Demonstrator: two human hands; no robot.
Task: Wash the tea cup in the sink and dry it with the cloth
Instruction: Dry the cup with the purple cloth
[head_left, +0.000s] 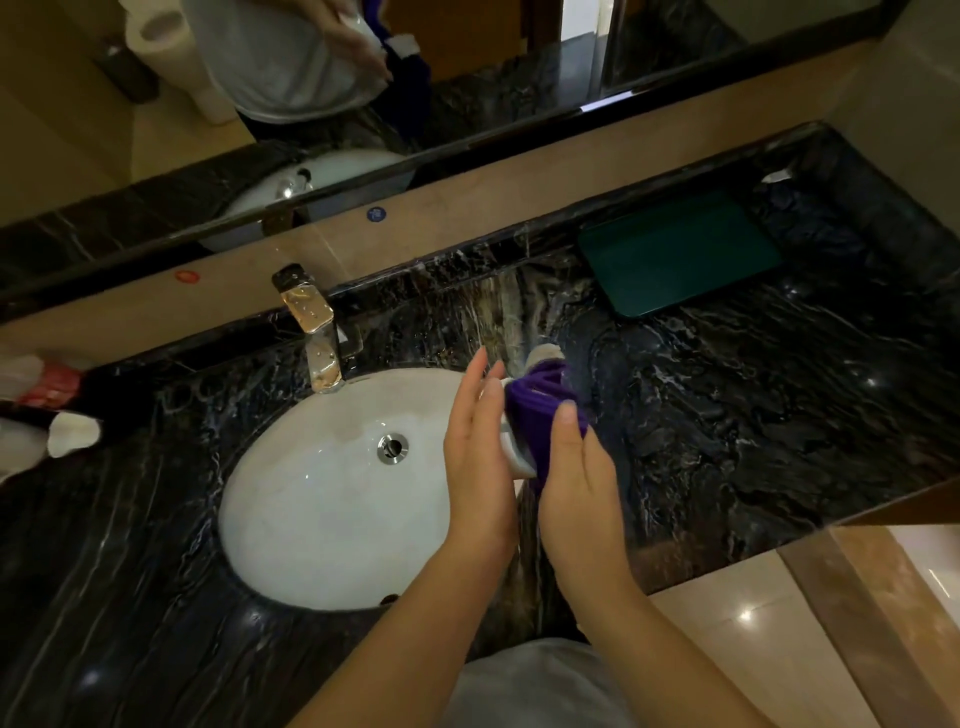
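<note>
A white tea cup (514, 449) is held between my two hands above the right rim of the white oval sink (322, 499). My left hand (475, 452) presses flat against the cup's left side with its fingers stretched upward. My right hand (576, 467) grips a purple cloth (535, 405) that is pushed into and wrapped over the cup. A white edge of the cloth (545, 354) sticks up behind. Most of the cup is hidden by the cloth and my hands.
A chrome faucet (317, 332) stands behind the sink; no water runs. A dark green tray (675, 254) lies on the black marble counter (753, 415) at the back right. Toiletries and a small white cone-shaped item (72, 431) sit at the left edge. A mirror (311, 104) spans the wall.
</note>
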